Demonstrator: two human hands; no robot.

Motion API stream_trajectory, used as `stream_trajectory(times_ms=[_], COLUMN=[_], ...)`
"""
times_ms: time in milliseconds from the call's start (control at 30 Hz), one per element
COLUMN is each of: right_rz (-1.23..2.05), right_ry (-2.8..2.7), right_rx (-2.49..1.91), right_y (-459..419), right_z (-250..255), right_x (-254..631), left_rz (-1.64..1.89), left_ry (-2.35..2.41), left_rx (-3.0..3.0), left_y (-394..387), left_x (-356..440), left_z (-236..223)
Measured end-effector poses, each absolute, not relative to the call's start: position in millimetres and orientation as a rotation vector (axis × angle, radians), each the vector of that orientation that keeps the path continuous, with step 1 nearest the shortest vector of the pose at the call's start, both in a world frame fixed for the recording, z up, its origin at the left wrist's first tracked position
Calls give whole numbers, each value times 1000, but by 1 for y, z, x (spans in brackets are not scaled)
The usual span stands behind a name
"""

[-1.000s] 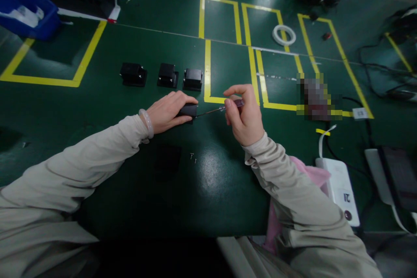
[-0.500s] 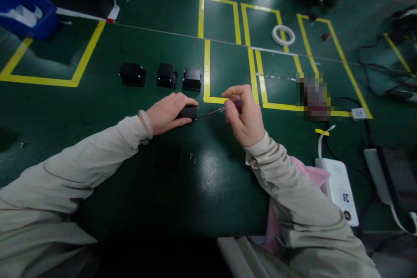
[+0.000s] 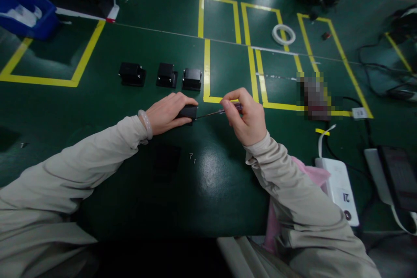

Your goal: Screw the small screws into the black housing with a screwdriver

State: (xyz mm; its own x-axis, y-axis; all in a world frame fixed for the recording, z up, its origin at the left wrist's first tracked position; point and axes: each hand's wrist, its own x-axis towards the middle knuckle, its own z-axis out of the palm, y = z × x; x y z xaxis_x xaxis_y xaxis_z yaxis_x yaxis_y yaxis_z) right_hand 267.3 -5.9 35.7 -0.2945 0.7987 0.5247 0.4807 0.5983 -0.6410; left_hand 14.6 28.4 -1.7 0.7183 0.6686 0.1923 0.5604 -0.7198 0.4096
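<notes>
My left hand grips a small black block on the green table, thumb on the near side and fingers on the far side. In my right hand is a screwdriver, its handle pinched between thumb and fingers. The thin shaft points left, and its tip meets the block's right end, at what looks like a screw. Beyond my left hand, three similar black blocks stand in a row: a left one, a middle one and a right one. Small loose screws lie nearer to me.
Yellow tape marks rectangles on the table. A white tape roll lies at the back right. On the right are a white power bank, a pink cloth and cables. A blue bin stands at the far left.
My right hand's fingers have shifted slightly around the screwdriver handle, the index finger curling closer. The left hand and the block stay in place.
</notes>
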Motion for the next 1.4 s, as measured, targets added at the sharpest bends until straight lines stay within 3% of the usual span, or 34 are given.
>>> stream_trajectory(times_ms=[1400], right_rz=[501], right_ry=[-1961], right_rx=[-1029], right_y=[-6], right_z=[34], right_x=[269], left_rz=[452], left_ry=[982], left_rx=[2574], left_y=[29], left_x=[14], left_z=[-3])
